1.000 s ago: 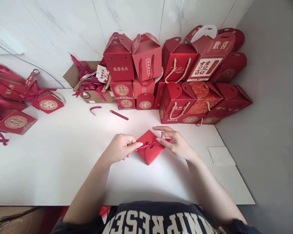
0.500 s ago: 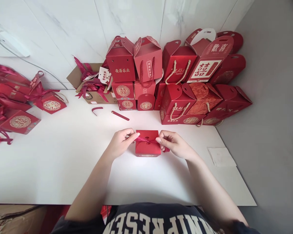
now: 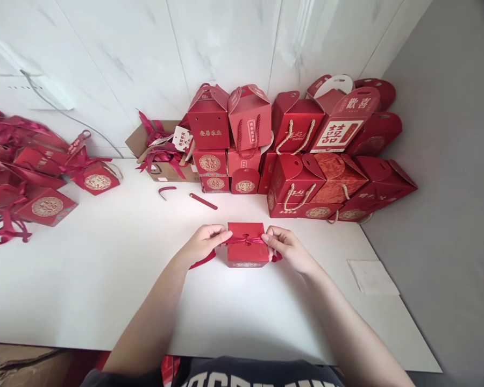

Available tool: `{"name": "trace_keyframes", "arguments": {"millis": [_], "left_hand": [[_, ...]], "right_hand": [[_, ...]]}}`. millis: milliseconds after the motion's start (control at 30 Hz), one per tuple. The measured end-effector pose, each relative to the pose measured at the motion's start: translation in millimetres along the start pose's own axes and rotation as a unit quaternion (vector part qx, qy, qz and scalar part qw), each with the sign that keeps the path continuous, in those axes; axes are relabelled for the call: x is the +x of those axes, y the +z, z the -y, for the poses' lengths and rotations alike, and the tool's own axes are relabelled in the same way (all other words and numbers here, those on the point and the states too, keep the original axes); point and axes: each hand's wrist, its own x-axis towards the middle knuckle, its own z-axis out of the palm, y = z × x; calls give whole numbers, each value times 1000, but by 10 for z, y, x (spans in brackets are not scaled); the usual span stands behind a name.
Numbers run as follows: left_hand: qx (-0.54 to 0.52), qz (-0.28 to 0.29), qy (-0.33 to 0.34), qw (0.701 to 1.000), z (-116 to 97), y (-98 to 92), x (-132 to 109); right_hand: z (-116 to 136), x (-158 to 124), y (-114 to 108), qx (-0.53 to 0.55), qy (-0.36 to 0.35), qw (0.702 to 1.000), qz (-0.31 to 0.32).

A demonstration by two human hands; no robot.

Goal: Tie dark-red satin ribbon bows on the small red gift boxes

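Observation:
A small red gift box (image 3: 246, 251) stands upright on the white table (image 3: 105, 290), near the middle. A dark red ribbon (image 3: 246, 240) runs across its top through the holes. My left hand (image 3: 205, 243) pinches the ribbon at the box's left edge, and a loose ribbon end (image 3: 201, 261) trails from it onto the table. My right hand (image 3: 287, 249) pinches the other ribbon end at the box's right edge. Both hands have their fingers closed on the ribbon.
Stacked red gift boxes with rope handles (image 3: 298, 156) line the back wall. A cardboard carton of ribbons (image 3: 161, 156) sits to their left. More red boxes and ribbons (image 3: 36, 177) lie at far left. Two loose red strips (image 3: 201, 201) and a white sheet (image 3: 371, 277) lie on the table.
The box has turned from lying cornerwise to standing square and upright. Both hands have drawn the ribbon outward across its top. The view has tilted so the scene sits lower.

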Motion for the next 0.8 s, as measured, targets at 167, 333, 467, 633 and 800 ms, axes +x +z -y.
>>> {"name": "trace_keyframes", "arguments": {"millis": [167, 333, 467, 633, 800], "left_hand": [[-14, 10, -9, 1000, 38, -2, -2], [-38, 14, 7, 999, 72, 1, 0], [-49, 52, 24, 997, 107, 7, 8], [-27, 81, 37, 996, 154, 32, 39], [-16, 68, 58, 996, 189, 46, 78]], "right_hand": [[-15, -4, 62, 4, 5, 1000, 10], [8, -32, 106, 1, -4, 1000, -3], [21, -42, 109, -51, -69, 995, -55], [40, 3, 98, -157, -179, 959, -151], [-32, 35, 106, -89, -115, 980, -134]]}}
